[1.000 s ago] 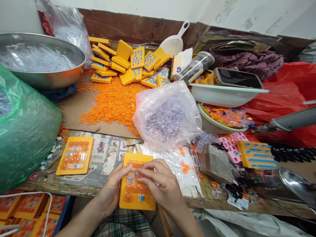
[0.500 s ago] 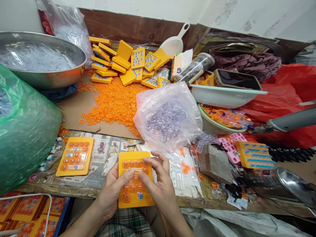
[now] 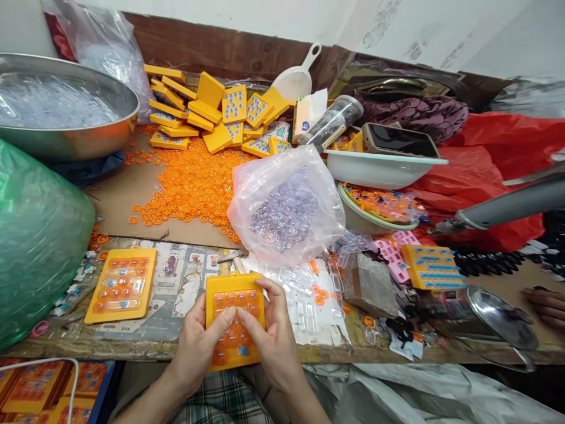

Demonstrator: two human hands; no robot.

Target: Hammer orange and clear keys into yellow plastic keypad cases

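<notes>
Both my hands hold one yellow tray (image 3: 233, 288) filled with orange caps at the table's near edge. My left hand (image 3: 199, 347) grips its left side, thumb pressed on the caps. On the right side, my right hand (image 3: 272, 341) wraps the tray with its fingers, thumb on the caps too. A second filled yellow tray (image 3: 122, 285) lies flat on the table to the left. Behind my hands sits a clear bag (image 3: 286, 206) of transparent parts. Loose orange caps (image 3: 189, 185) cover the cardboard further back.
A steel bowl (image 3: 66, 138) of clear pieces and a green bag (image 3: 35, 235) stand at left. Stacked yellow trays (image 3: 212, 115) lie at the back. White basins (image 3: 379, 171), a phone, a red bag and a steel lid (image 3: 501, 318) fill the right. Another person's hand (image 3: 547, 303) shows at far right.
The tray has been pulled a little nearer and tilted up in both hands. My fingers have shifted over the caps. The view has turned slightly right, bringing another person's hand into sight.
</notes>
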